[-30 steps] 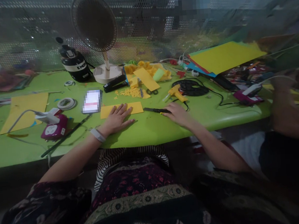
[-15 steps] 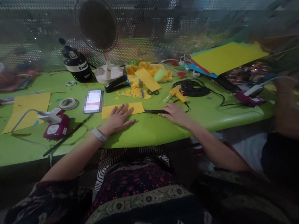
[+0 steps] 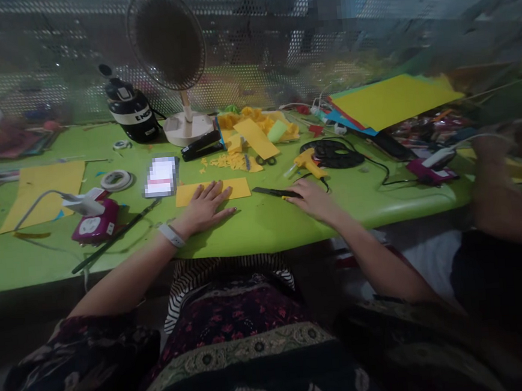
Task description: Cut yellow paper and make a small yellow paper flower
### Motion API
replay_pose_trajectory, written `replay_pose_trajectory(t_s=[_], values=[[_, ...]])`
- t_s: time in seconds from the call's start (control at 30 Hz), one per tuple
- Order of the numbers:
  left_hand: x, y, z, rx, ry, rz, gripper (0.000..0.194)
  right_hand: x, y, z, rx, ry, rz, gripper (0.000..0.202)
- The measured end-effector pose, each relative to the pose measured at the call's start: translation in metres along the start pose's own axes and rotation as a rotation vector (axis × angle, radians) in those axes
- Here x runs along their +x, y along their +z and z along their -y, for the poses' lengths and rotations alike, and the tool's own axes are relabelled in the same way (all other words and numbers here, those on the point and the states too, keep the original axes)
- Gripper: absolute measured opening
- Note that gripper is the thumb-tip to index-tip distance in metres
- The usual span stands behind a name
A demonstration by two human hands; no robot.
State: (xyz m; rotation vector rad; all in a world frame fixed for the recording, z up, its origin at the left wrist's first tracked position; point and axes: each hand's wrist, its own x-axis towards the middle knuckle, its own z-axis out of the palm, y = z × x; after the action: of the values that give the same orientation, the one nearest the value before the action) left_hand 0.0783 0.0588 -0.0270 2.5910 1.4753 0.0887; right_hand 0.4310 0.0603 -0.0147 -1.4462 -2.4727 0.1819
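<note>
My left hand (image 3: 203, 207) lies flat with spread fingers on a yellow paper strip (image 3: 239, 188) at the front of the green table. To its right, my right hand (image 3: 309, 199) is closed around black scissors (image 3: 272, 191), whose blades point left toward the strip and look closed. A small gap parts the blade tips from the paper. Behind the hands are yellow paper scraps (image 3: 231, 161) and a folded yellow piece (image 3: 256, 138). A yellow glue gun (image 3: 311, 163) rests just behind my right hand.
A phone (image 3: 160, 176), tape roll (image 3: 116, 180) and purple socket block (image 3: 95, 222) are at left. Behind stand a fan (image 3: 187, 126) and black bottle (image 3: 135, 116). Coloured sheets (image 3: 398, 101) and another purple block (image 3: 433, 171) lie right, near another person's arm (image 3: 495, 189).
The scissors have moved slightly right, off the strip's right end, with my right hand. My left hand keeps its place on the paper. The view has shifted slightly.
</note>
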Motion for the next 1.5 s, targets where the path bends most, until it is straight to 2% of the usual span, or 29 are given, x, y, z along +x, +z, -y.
replay_pose_trajectory(t_s=[0.33,0.8,1.5], values=[[0.0,-0.006,-0.004,0.028,-0.019,0.036,0.079,0.002,0.007,-0.005,0.023,-0.043,-0.014,0.029],[0.001,-0.001,-0.001,0.033,-0.017,0.02,0.079,0.002,0.01,-0.009,0.03,-0.064,-0.059,0.027],[0.001,-0.002,-0.001,0.016,-0.022,0.025,0.081,0.002,0.006,-0.005,0.029,-0.052,-0.029,0.028]])
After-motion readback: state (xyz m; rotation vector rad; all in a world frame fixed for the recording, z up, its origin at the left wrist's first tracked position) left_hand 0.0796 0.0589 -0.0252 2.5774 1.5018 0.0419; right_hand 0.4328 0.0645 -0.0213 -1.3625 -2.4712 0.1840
